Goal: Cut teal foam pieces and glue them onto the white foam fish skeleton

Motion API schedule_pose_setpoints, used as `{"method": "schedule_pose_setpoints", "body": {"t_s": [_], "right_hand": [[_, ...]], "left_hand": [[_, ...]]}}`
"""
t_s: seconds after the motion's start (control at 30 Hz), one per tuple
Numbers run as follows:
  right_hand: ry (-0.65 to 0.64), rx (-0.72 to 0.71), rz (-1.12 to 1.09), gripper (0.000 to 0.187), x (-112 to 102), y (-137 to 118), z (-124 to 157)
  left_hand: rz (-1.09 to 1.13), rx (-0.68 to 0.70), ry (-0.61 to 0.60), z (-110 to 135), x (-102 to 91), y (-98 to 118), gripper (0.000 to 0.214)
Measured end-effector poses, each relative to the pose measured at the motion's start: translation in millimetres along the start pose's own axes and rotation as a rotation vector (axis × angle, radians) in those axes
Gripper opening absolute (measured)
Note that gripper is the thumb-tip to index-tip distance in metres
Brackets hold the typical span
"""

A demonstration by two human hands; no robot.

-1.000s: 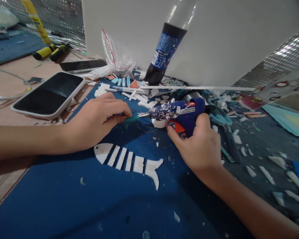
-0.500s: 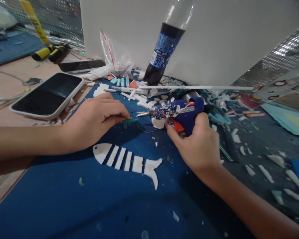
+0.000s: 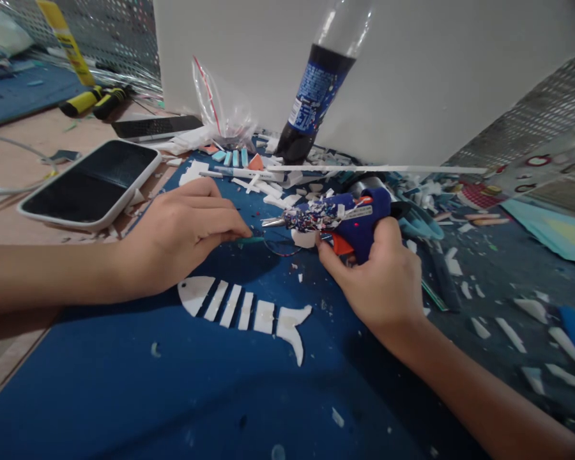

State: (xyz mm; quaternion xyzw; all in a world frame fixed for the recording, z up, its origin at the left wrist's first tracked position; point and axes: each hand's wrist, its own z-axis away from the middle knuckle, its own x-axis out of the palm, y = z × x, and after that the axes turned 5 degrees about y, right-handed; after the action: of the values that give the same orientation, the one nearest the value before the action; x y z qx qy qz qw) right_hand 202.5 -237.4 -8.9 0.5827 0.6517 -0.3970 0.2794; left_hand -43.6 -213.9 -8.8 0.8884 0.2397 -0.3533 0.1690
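Observation:
My right hand [image 3: 381, 275] grips a blue glue gun [image 3: 359, 223] with an orange trigger; its barrel is crusted with bits of scrap and the metal nozzle points left. Between the thumb and fingers of my left hand [image 3: 186, 230] is a small, thin green piece [image 3: 252, 240], mostly hidden by the fingers. The nozzle tip is just right of that hand, close above the piece. A white fish [image 3: 263, 316], cut into several separate segments, lies on the blue mat [image 3: 172, 402] nearer to me.
A bottle of dark drink [image 3: 319, 89] stands behind among white and blue scraps. At left lie a phone [image 3: 91, 182] and yellow-black tools [image 3: 81, 101]. A long white strip [image 3: 388, 168] lies across the back, and a zip bag [image 3: 230, 115] sits beside the bottle.
My left hand has turned slightly, so the green piece now shows edge-on and thinner. The glue gun has shifted a little to the left; the fish segments stay put.

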Motion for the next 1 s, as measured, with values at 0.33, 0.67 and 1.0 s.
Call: {"method": "schedule_pose_setpoints", "body": {"t_s": [0.33,0.67,1.0], "right_hand": [[-0.023,0.004,-0.003,0.04,0.8,1.0,1.3],[-0.018,0.005,-0.013,0.042,0.0,0.4,0.1],[-0.059,0.029,-0.008,0.039,-1.6,-0.8,-0.5]], "left_hand": [[-0.004,0.011,0.002,0.3,0.0,0.6,0.018],[-0.018,0.024,-0.004,1.5,-0.2,0.2,0.019],[-0.011,0.022,0.002,1.1,0.5,0.0,0.019]]}}
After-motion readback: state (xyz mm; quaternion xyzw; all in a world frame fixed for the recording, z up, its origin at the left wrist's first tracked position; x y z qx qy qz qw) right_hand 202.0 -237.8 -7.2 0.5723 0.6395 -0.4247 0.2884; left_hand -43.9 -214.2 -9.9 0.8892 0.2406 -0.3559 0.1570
